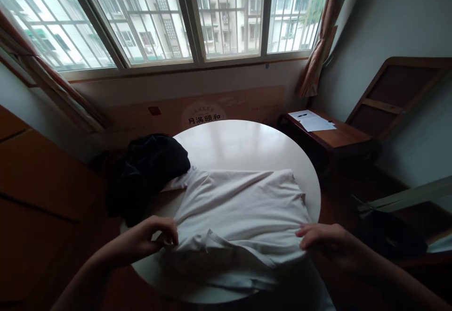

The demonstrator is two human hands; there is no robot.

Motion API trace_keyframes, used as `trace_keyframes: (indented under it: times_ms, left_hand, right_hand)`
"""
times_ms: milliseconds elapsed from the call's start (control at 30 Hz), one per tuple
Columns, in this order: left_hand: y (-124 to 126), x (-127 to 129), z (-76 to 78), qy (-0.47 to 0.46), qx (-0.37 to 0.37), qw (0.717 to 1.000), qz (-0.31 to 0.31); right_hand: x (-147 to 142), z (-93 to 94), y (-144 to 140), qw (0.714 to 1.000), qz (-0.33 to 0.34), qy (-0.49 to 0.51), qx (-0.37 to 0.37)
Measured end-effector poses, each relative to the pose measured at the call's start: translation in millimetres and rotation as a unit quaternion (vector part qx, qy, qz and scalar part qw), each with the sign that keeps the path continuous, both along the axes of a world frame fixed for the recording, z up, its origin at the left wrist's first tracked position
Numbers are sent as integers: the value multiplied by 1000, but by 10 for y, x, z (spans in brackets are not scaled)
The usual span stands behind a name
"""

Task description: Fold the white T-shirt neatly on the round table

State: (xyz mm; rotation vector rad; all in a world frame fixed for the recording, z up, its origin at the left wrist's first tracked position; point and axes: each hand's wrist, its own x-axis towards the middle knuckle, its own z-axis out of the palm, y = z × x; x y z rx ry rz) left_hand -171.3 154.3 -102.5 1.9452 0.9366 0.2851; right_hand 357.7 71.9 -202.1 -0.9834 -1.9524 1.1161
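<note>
A white garment that looks like a T-shirt (240,207) lies spread over a round white table (247,139), wrinkled, with its near part bunched in folds. At its left edge, my left hand (158,233) is closed, fingers curled and pinching the cloth. On the opposite edge, my right hand (323,238) grips the fabric between thumb and fingers. A dark bundle of cloth (151,165) rests at the table's left, touching the garment's far left corner, which looks like a sleeve.
Barred windows (226,14) run along the far wall, with a printed cardboard box (247,101) beneath. To the right stands a low wooden table (348,132) bearing white papers (312,120). Wooden furniture (42,207) is close on the left.
</note>
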Motion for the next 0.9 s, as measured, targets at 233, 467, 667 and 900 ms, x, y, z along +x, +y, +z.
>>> trace_keyframes:
  times_ms: [233, 467, 667, 900]
  left_hand:
    - [46, -136, 104, -117, 34, 992, -19]
    - [25, -110, 163, -60, -109, 988, -86]
    - [412, -48, 52, -8, 29, 992, 119]
    - [970, 695, -73, 209, 268, 906, 251]
  right_hand:
    - [-6, 148, -82, 993, -49, 89, -59]
    - [26, 372, -82, 992, 29, 13, -121]
    - [243, 541, 248, 997, -13, -19, -76]
    - [245, 268, 1234, 937, -291, -194, 17]
